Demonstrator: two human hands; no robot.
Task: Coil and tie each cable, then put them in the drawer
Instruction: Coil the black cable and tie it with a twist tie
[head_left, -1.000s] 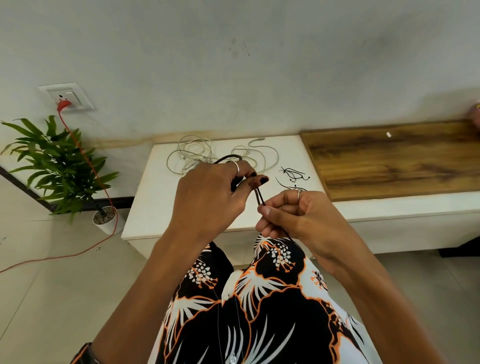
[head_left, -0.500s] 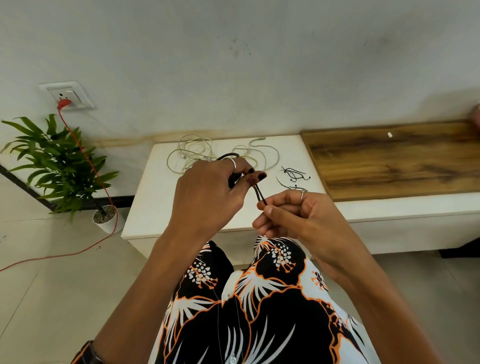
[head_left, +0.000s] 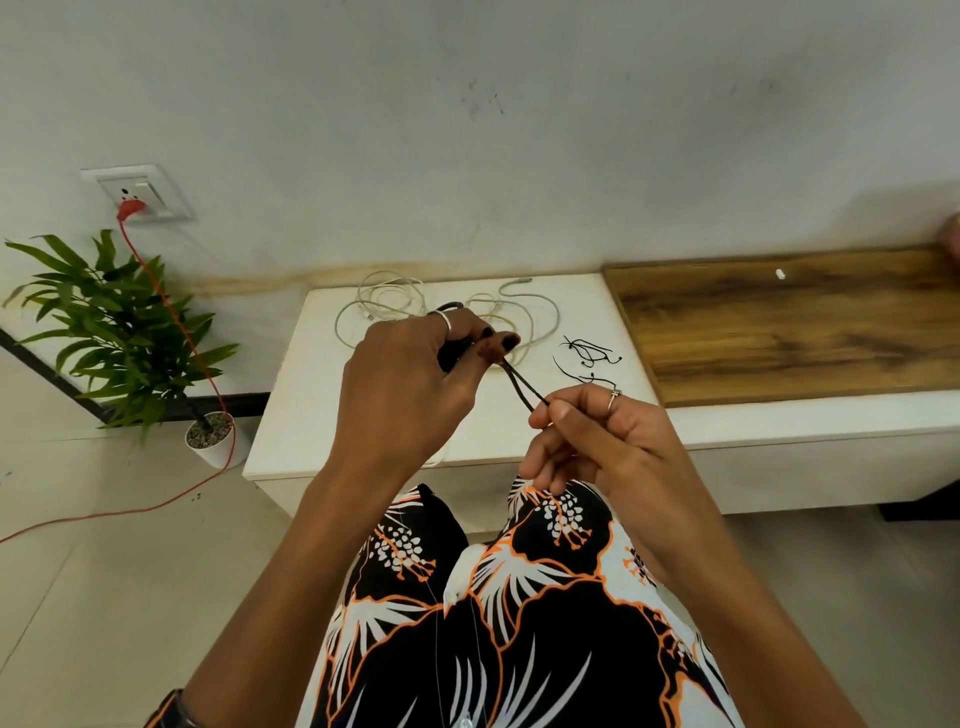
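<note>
My left hand (head_left: 410, 384) grips a coiled black cable (head_left: 451, 349), most of it hidden inside the fist. Two thin dark strands (head_left: 523, 387) run from my left fingertips down to my right hand (head_left: 597, 441), which pinches their ends between thumb and forefinger. Both hands hover above the front of the white cabinet top (head_left: 311, 395). Loose white cables (head_left: 395, 304) lie tangled at the back of that top. Several thin black ties (head_left: 587, 351) lie to the right of the white cables. No drawer is visible.
A wooden panel (head_left: 779, 322) covers the cabinet top to the right. A potted plant (head_left: 114, 332) stands on the floor at left, below a wall socket (head_left: 140, 192) with a red cord (head_left: 171, 312) trailing across the floor.
My right hand has drawn slightly away to the lower right, pulling the dark strands straighter. My left hand has kept its grip on the coil.
</note>
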